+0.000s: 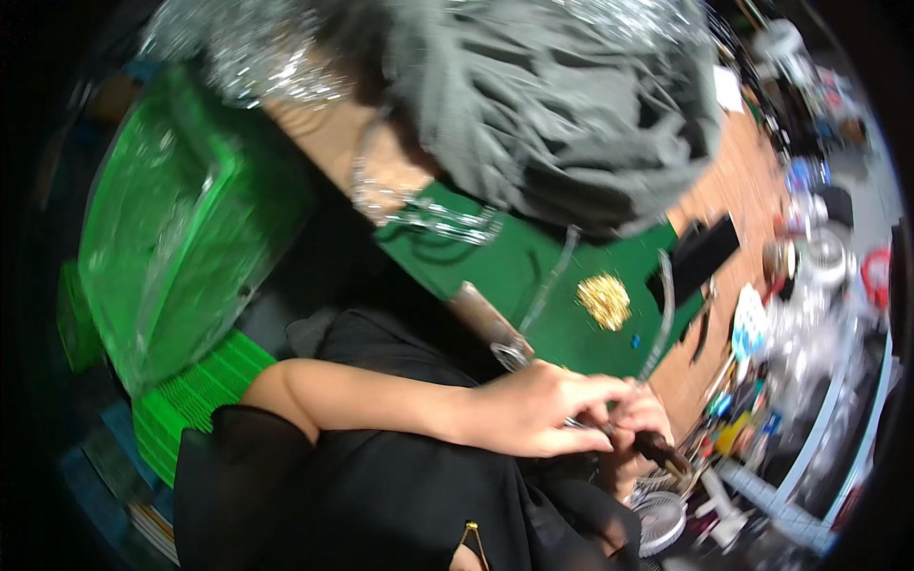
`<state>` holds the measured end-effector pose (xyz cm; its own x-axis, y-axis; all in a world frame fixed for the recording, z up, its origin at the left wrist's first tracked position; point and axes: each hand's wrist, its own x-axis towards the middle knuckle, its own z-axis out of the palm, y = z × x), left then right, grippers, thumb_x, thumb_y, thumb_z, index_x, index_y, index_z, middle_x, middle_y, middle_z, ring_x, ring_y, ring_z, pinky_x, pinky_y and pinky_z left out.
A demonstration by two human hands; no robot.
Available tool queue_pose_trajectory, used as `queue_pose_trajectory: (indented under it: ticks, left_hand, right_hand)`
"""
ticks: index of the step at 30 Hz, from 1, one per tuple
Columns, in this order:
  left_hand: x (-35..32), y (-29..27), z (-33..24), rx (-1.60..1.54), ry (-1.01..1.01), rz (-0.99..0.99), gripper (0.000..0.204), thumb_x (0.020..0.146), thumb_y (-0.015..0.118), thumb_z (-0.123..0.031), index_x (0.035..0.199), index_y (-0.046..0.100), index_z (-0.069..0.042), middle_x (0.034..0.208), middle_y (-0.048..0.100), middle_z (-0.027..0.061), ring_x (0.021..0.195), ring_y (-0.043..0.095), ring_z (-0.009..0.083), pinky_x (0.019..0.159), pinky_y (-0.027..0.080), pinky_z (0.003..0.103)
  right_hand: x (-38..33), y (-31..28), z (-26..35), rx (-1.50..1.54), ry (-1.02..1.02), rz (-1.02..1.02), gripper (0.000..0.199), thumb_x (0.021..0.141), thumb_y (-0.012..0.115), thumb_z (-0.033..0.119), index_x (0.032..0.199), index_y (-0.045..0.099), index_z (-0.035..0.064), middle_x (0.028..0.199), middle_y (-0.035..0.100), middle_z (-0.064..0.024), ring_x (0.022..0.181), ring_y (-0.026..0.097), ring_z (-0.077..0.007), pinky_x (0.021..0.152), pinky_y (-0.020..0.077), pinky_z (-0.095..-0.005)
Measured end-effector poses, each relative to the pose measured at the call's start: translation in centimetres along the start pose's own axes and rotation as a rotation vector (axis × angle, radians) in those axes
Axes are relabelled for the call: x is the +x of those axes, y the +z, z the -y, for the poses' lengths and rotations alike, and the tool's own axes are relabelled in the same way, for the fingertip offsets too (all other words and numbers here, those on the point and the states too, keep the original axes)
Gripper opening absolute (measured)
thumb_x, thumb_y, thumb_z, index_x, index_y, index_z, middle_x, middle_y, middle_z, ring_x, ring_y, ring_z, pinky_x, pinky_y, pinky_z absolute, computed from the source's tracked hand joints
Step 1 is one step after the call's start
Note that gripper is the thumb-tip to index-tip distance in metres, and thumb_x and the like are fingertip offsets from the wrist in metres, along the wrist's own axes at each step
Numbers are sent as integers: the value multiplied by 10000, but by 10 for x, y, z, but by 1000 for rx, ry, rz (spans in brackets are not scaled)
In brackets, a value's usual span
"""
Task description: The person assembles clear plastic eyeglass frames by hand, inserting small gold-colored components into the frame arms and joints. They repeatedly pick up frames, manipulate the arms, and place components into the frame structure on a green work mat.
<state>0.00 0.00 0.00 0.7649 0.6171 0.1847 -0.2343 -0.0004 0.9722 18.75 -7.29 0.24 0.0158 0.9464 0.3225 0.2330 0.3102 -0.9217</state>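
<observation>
My left hand [543, 411] reaches in from the left and meets my right hand [640, 419] near the front edge of the green mat [571, 357]. Both hands are closed and blurred. A dark-handled hand tool [665, 453] sticks out of my right hand; its exact kind is unclear. The left fingers are pinched by a glint of metal; what they hold is hidden. One thin silvery strand [659, 328] runs from the mat down to the hands. Another strand [552, 281] lies further left. A heap of small gold pieces [605, 303] rests between them, with a tiny blue piece [636, 340] close by.
Grey cloth [562, 114] bulges over the back of the wooden table [738, 195]. Silvery chains [443, 221] lie at the mat's left. A black block [703, 259] stands right, beside cluttered jars and tools. A plastic-wrapped green bundle [176, 228] is at left.
</observation>
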Motion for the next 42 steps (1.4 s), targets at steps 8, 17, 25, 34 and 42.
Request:
queue_pose_trajectory:
  ticks: [8,17,25,34,42]
  left_hand:
    - [-21,-25,10,-166,219,-221,429,804,643,-181,1155,490,12,846,655,169,781,653,309,673,510,355]
    - [-44,-58,-5,-220,212,-419,239,746,653,-155,903,523,-31,751,642,144,698,639,312,620,491,383]
    - [-50,-60,-3,-245,240,-307,354,779,664,-188,1049,510,-18,770,648,160,717,651,328,634,509,368]
    - [-53,-52,-3,-268,275,-320,336,781,662,-185,1039,525,-18,770,650,160,708,655,315,627,507,360]
    - [-48,-39,-9,-258,249,-337,229,750,650,-168,894,537,-30,752,653,133,694,653,292,625,508,360]
  right_hand:
    - [33,61,22,63,105,-89,241,818,690,218,792,494,80,716,443,-22,688,491,-179,657,440,-330]
    - [60,94,29,13,125,-54,238,819,689,216,794,495,81,718,442,-21,687,488,-177,654,439,-325]
    - [51,109,39,-36,134,-89,236,820,688,215,795,495,82,720,441,-19,686,485,-176,652,438,-321]
    - [42,105,43,-23,118,-95,234,821,687,213,796,495,83,723,440,-17,685,482,-174,649,436,-316]
    - [33,95,42,2,102,-100,231,822,686,211,798,495,83,725,439,-16,684,480,-173,646,435,-312]
